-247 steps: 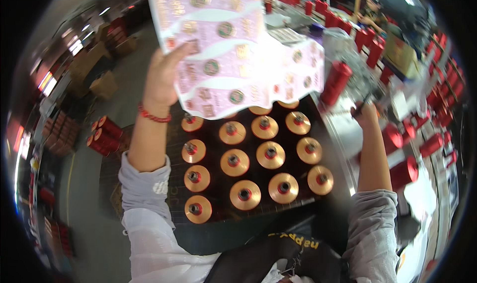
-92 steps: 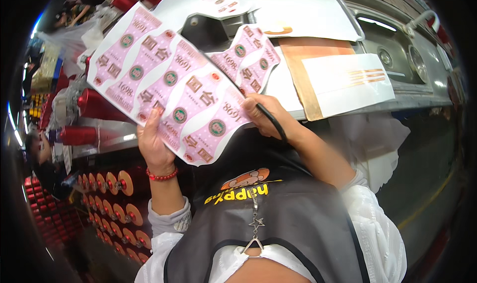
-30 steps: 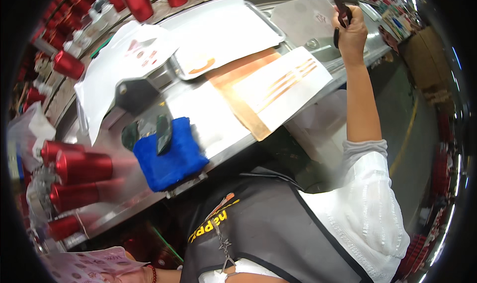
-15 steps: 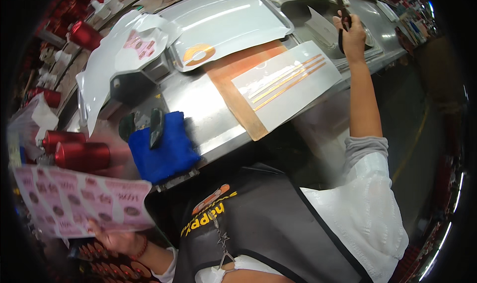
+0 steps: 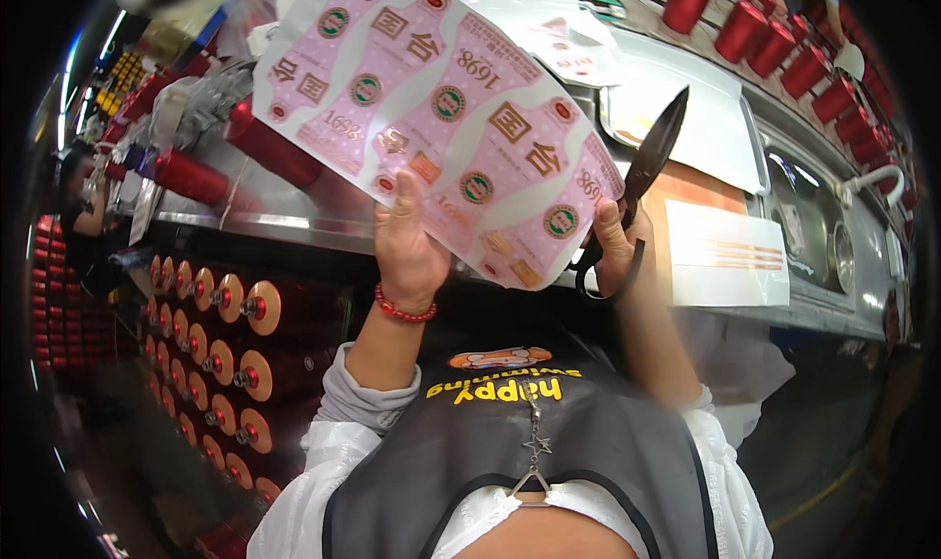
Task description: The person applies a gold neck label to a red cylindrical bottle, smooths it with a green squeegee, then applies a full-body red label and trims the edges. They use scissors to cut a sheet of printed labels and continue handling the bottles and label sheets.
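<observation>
A pink and white printed sheet of labels (image 5: pixel 446 64) is raised over the steel worktop, tilted and slightly curved. My left hand (image 5: pixel 412 250) grips its lower edge, thumb on the printed face; the fingers behind are hidden. Dark scissors (image 5: pixel 659 147) are held in my right hand (image 5: pixel 616 250), their blades together and pointing up and away. The right thumb also presses on the sheet's right corner, so that hand holds both. Part of the scissors' handle loops below the hand.
Behind the scissors lie a white tray (image 5: pixel 753 142), an orange-brown board (image 5: pixel 698 191) and a white sheet with gold strips (image 5: pixel 725 279). A sink (image 5: pixel 796 211) with a faucet (image 5: pixel 875 177) is at right. Red bottles (image 5: pixel 270 142) stand left; racked ones are below. Another person (image 5: pixel 83 221) is far left.
My left hand has brought the label sheet up from the lower left to the middle. My right hand has come back from the sink with the scissors and now touches the sheet. The view has turned.
</observation>
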